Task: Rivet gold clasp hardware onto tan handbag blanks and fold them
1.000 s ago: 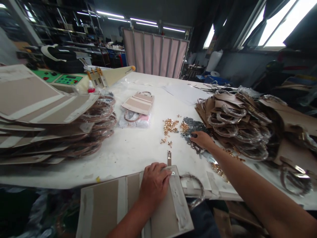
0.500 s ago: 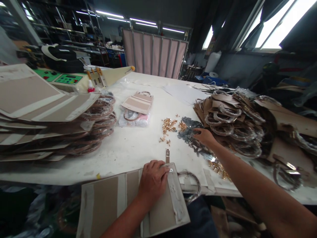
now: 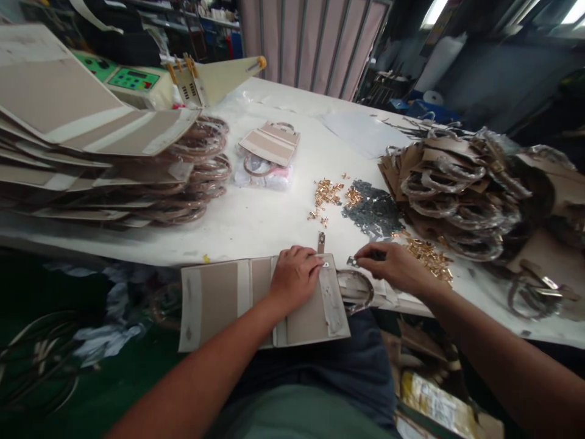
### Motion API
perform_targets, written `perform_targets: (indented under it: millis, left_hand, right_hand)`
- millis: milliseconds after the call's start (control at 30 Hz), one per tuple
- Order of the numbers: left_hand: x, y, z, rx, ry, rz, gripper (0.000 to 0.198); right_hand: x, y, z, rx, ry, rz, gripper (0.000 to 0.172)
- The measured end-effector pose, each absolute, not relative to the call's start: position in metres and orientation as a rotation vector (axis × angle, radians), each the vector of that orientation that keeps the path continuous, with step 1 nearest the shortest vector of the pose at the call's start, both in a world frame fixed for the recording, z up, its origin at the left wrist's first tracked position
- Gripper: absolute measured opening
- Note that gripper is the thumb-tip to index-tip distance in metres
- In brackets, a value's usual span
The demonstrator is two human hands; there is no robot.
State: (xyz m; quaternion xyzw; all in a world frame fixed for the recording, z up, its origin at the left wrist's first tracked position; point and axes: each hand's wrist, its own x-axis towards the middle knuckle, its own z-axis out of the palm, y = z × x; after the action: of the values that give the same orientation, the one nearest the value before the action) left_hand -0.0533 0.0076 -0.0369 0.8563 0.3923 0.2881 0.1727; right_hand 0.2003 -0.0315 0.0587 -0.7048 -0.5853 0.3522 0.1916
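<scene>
A flat beige bag panel (image 3: 262, 283) with pale strips hangs over the table's front edge toward my lap. My left hand (image 3: 295, 277) grips it near its upper edge, fingers closed, thumb beside a small metal fitting (image 3: 326, 264). A narrow tab with a metal clasp (image 3: 322, 239) sticks out beyond that edge. On the panel's right is a wrapped loop handle (image 3: 365, 286). My right hand (image 3: 388, 262) is just right of the panel, above the table, pinching a small grey metal plate (image 3: 352, 261) between thumb and fingers.
Gold fittings (image 3: 326, 191) and a heap of dark metal plates (image 3: 375, 210) lie ahead on the white table (image 3: 274, 225). More gold pieces (image 3: 429, 259) lie under my right forearm. Stacked bag panels (image 3: 91, 158) rise at left, wrapped bag pieces (image 3: 439, 177) at right.
My right hand has come back from the dark plate heap toward the panel, now with a small metal plate in its fingers. My left hand stays on the panel. The view has tilted down.
</scene>
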Motion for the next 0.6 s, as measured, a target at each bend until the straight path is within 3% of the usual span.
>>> perform_targets:
  millis: [133, 267, 433, 600]
  left_hand:
    - [-0.053, 0.007, -0.037, 2.431, 1.111, 0.813, 0.018]
    - [-0.053, 0.007, -0.034, 2.446, 1.107, 0.793, 0.018]
    - [-0.053, 0.007, -0.033, 2.449, 1.103, 0.783, 0.017]
    - [-0.054, 0.007, -0.034, 2.455, 1.108, 0.796, 0.016]
  right_hand:
    - [0.149, -0.073, 0.036, -1.912, -1.522, 1.156, 0.025]
    - [0.128, -0.082, 0.011, -1.962, -1.587, 0.942, 0.019]
    - [0.125, -0.084, 0.009, -1.928, -1.737, 0.829, 0.04]
    - [0.134, -0.085, 0.015, -1.9, -1.67, 0.927, 0.033]
